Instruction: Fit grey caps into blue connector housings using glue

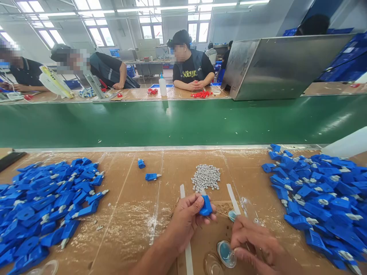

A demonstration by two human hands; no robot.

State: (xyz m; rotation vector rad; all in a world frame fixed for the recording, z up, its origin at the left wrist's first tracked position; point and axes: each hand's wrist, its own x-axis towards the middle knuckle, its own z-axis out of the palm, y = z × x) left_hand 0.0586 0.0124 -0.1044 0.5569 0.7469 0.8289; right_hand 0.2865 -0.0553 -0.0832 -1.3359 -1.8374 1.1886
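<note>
Cardboard (129,221) lies before a green belt (172,122), windows (203,32) beyond.

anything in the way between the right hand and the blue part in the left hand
Nothing visible clearly blocks it. A thin stick spans part of the gap from the right hand to the blue part in the left hand. A small pale-blue disc shows there too, its height unclear.

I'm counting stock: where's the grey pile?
In the head view, the grey pile lies just right of centre on cardboard, beyond the blue piece in the left hand.
</note>
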